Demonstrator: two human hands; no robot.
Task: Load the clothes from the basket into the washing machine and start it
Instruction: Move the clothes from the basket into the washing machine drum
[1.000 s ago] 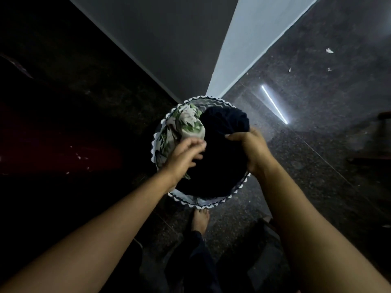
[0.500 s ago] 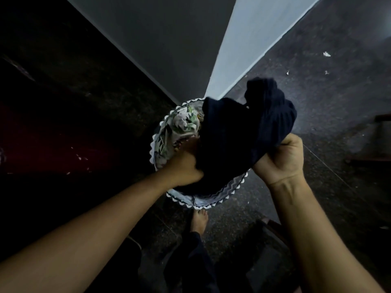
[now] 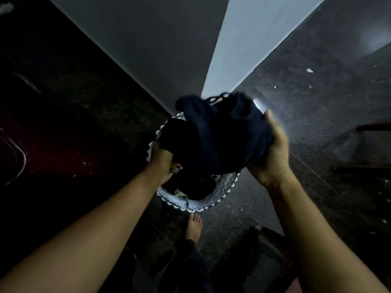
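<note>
Head view: the person is looking straight down at a round laundry basket (image 3: 213,198) that is sitting on the dark speckled floor (image 3: 317,132), just in front of a wall corner (image 3: 190,85) where a grey face is meeting a paler one. The basket's rim is showing a white zigzag trim and a wavy striped lining.

The right hand (image 3: 273,155) is gripping a bundled navy garment (image 3: 228,132) from its right side, palm turned toward the camera, with the fingers wrapping round the far side of the cloth. The bundle is hanging raised above the basket, covering most of the opening, and a thin cord is looping out at its top.

The left hand (image 3: 161,159) is reaching into the basket at its left rim. Its fingers are disappearing under the black cloth (image 3: 175,136) lying there, so it is not possible to tell whether they are closing on anything. More dark clothes (image 3: 196,187) are lying in the bottom of the basket, with a small pale patch peeking out beside the left hand.

A bare foot (image 3: 193,226) is standing just below the basket. Dark wooden furniture (image 3: 372,126) is showing at the right edge, and a few white scraps (image 3: 309,70) are lying on the floor well beyond the basket.
</note>
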